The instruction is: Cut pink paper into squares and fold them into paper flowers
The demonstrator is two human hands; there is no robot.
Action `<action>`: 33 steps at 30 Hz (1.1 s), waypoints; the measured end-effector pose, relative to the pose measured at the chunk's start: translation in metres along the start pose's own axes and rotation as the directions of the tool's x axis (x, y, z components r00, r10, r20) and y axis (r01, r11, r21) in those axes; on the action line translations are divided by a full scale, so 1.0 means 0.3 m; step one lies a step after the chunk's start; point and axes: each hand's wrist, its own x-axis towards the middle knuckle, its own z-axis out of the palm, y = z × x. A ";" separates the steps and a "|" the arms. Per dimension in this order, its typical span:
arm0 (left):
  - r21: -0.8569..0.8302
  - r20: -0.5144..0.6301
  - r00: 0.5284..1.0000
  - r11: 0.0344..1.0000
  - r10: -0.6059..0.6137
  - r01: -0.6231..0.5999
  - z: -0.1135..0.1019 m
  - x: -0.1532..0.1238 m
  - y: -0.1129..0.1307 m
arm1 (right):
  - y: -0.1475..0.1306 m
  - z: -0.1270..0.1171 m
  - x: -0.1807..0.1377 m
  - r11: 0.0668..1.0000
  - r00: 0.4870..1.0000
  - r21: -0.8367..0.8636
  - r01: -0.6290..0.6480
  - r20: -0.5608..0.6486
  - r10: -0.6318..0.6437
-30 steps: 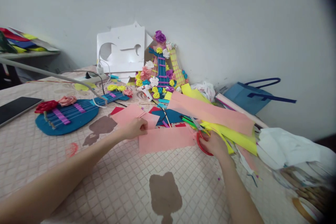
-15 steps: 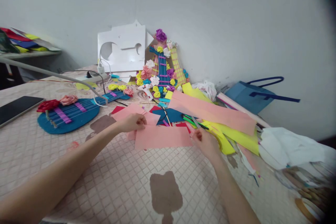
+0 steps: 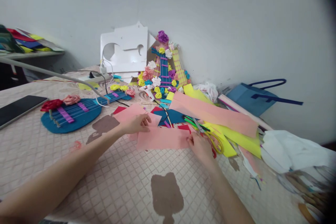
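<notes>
A pink strip of paper (image 3: 164,139) lies flat on the table before me. My left hand (image 3: 138,124) rests over its upper left corner, thumb on the paper and bent fingers spread apart from it. At the strip's right end, my right hand (image 3: 198,144) pinches the edge between thumb and fingertips. More pink paper pieces (image 3: 128,113) lie partly under my left hand. Scissors with yellow handles (image 3: 216,141) lie just beyond my right hand. Another red-handled tool (image 3: 214,152) is mostly hidden behind that hand.
A blue paper guitar (image 3: 76,115) with paper roses and a phone (image 3: 22,110) lie to the left. Behind stand flower-covered guitars (image 3: 164,70) and a glue gun (image 3: 147,91). Long pink paper (image 3: 212,112), yellow sheets (image 3: 246,140) and a blue bag (image 3: 250,96) are to the right.
My right hand has moved left onto the strip's right end, uncovering the scissors' yellow handles. My left hand's thumb and fingers have parted. The view has shifted slightly.
</notes>
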 end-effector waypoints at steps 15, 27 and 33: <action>0.083 -0.228 0.973 0.996 0.046 -0.028 0.039 0.024 -0.006 | 0.018 0.016 0.004 0.999 1.000 0.033 0.026 -0.006 -0.026; 0.197 -0.500 0.865 0.977 0.034 0.076 -0.221 0.182 0.017 | 0.028 0.029 0.005 0.997 0.999 0.073 0.029 -0.035 -0.027; 0.327 -0.608 0.793 0.901 -0.030 0.285 -0.264 0.260 0.003 | 0.030 0.026 0.004 0.994 0.998 0.101 0.043 -0.054 -0.038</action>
